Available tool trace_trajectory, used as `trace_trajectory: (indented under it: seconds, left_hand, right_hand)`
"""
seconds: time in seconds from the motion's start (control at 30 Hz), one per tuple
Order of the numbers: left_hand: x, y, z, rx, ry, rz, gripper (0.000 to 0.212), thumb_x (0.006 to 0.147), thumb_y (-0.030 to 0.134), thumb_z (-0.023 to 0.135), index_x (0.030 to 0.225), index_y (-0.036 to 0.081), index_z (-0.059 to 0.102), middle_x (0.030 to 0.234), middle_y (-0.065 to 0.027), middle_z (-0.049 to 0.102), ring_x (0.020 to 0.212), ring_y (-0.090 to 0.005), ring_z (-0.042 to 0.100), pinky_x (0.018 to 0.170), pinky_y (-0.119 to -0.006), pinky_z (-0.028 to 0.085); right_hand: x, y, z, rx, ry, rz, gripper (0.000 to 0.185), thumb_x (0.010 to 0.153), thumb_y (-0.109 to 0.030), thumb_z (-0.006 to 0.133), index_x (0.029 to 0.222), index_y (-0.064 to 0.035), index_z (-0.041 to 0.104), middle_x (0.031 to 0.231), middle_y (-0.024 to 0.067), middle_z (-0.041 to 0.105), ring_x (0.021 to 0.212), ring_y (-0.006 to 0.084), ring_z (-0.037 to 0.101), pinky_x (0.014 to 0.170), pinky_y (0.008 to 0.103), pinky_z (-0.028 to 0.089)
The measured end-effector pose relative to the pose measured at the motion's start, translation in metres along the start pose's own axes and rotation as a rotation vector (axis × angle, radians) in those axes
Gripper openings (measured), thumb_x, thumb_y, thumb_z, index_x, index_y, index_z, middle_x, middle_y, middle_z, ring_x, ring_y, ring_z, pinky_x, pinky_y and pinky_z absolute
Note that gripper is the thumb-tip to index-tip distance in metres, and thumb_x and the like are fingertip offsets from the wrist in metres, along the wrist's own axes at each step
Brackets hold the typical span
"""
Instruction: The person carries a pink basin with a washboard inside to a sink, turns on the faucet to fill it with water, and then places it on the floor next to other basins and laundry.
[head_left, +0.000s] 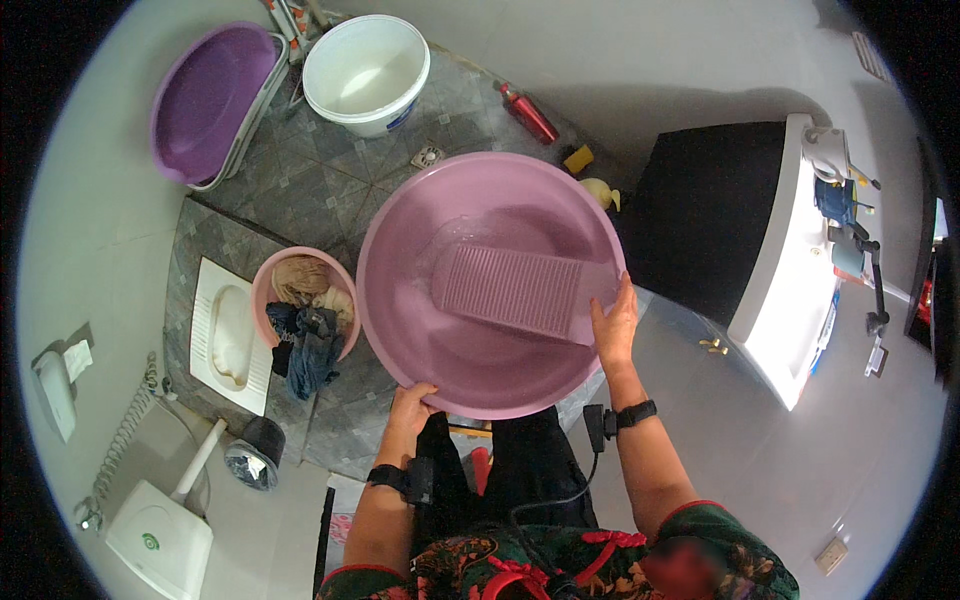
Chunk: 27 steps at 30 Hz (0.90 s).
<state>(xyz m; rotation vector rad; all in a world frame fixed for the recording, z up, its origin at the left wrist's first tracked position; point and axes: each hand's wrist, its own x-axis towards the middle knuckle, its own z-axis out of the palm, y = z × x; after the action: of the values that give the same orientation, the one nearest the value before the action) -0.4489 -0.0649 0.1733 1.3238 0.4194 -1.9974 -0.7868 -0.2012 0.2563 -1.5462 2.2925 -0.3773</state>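
Observation:
A large round pink plastic washbasin (472, 375) is held out before me, tilted a little. A ribbed washboard surface (517, 291) shows inside it, beside a wet-looking patch of its floor. My left hand (412, 407) grips the rim at the near left, thumb on top and the other fingers mostly hidden below. On the right, my right hand (616, 322) grips the rim with its thumb inside the basin. A smaller pink basin (259, 300), left of the large one, holds beige cloth (300, 277) and dark blue clothing (313, 345).
A squat toilet (232, 337) lies at left, near a small dark bin (259, 450). Farther back are a purple basin (217, 97), a white bucket (367, 71), a floor drain (428, 156) and a red bottle (531, 116). A white sink (776, 285) stands at right.

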Motion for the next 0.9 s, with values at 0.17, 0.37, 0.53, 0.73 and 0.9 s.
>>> trace_trajectory:
  seconds: [0.17,0.37,0.53,0.73,0.9]
  left_hand:
    - [0.001,0.0,-0.016,0.093,0.045,-0.069,0.055,0.073,-0.004,0.06,0.126,0.0,0.042,0.12,-0.0164,0.053,0.108,-0.0338,0.054,0.086,-0.05,0.05]
    - [0.028,0.0,-0.035,0.054,0.09,-0.183,0.043,0.073,0.0,0.061,0.113,-0.004,0.048,0.109,-0.0147,0.056,0.093,-0.0295,0.06,0.08,-0.046,0.053]
    - [0.054,-0.006,-0.051,0.006,0.088,-0.293,0.043,0.076,0.001,0.058,0.118,-0.002,0.047,0.118,-0.0143,0.054,0.105,-0.0306,0.055,0.088,-0.046,0.049]
    - [0.06,-0.008,-0.03,0.035,0.141,-0.31,0.041,0.077,0.007,0.059,0.116,0.0,0.048,0.115,-0.0122,0.054,0.102,-0.0289,0.056,0.09,-0.044,0.048]
    - [0.062,-0.002,-0.025,0.055,0.153,-0.344,0.041,0.078,0.01,0.06,0.116,0.001,0.048,0.117,-0.0124,0.054,0.103,-0.0279,0.055,0.091,-0.043,0.048]
  right_hand:
    - [-0.007,0.04,0.016,-0.163,0.024,0.089,0.067,0.074,-0.013,0.071,0.13,0.0007,0.037,0.124,0.0246,0.049,0.112,0.04,0.05,0.095,0.0426,0.042]
    - [-0.014,0.101,0.035,0.606,-0.233,0.598,0.048,0.076,-0.012,0.068,0.117,0.003,0.049,0.107,0.0173,0.06,0.094,0.0287,0.06,0.081,0.0378,0.05]
    - [-0.016,0.08,0.023,0.963,-0.176,0.72,0.043,0.077,-0.006,0.065,0.116,0.0036,0.049,0.109,0.0147,0.059,0.093,0.0248,0.059,0.082,0.037,0.05]
    - [-0.016,0.098,0.026,0.933,-0.132,0.758,0.044,0.081,-0.005,0.062,0.12,0.0047,0.046,0.11,0.0169,0.058,0.096,0.0263,0.058,0.085,0.0375,0.049]
    - [-0.009,0.086,0.024,0.869,-0.161,0.778,0.045,0.078,-0.003,0.06,0.12,0.006,0.045,0.11,0.0181,0.058,0.096,0.0275,0.058,0.083,0.0381,0.049]
